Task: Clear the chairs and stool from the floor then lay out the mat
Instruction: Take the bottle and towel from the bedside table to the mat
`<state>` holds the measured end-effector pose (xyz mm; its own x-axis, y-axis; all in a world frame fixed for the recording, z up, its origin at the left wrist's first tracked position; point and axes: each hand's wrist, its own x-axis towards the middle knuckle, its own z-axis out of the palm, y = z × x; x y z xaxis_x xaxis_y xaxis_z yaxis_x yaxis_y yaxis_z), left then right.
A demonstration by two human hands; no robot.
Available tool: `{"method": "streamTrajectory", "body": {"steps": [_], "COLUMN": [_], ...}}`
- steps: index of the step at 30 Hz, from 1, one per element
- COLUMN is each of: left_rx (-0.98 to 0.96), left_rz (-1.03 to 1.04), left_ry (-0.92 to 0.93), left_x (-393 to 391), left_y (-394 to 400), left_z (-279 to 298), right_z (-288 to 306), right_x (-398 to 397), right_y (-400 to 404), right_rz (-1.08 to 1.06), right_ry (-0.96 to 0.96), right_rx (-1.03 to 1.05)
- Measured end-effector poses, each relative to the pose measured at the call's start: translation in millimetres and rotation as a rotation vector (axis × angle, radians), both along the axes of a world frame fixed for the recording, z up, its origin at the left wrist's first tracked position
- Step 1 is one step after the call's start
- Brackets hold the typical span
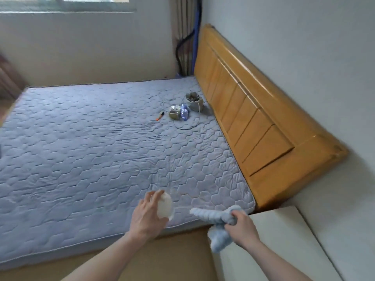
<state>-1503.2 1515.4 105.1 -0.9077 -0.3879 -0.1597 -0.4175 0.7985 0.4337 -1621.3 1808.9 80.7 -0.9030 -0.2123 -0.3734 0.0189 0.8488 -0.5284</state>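
Observation:
A grey-blue quilted mattress [91, 151] lies on a wooden bed in front of me. My left hand [147, 214] is over its near edge and holds a clear cup with a whitish inside [166, 206]. My right hand [241, 226] is closed around a light blue twisted cloth [211, 214] near the mattress's near right corner; part of the cloth hangs below the fist. No chair, stool or mat is in view.
A wooden headboard [253, 118] runs along the right wall. Near it on the mattress lie a small bag [194, 101], a plastic bottle [184, 112], a small box [175, 112], an orange pen [160, 116] and a thin cable. A white cabinet top [284, 240] stands at lower right.

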Motion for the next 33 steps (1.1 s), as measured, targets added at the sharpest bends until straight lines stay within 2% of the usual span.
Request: {"method": "streamTrajectory", "body": {"steps": [7,14,24,33], "left_rx": [0.009,-0.032,-0.074,-0.131], "left_rz": [0.220,0.478,0.862,1.165], "left_ry": [0.050,0.055,0.047,-0.051], "left_x": [119,259,402,503], "left_y": [-149,-294,-423,-539], "left_z": [22,38,56,79], "right_z": [25,50,82,77], "right_x": [38,120,212,293], "right_y": [-204,-410,-633,-841], "right_rz": [0.301,0.589,0.913,1.165], "right_ry": [0.070,0.117,0.096,0.020], "right_rx": [-0.007,-0.053,-0.106,-0.196]}}
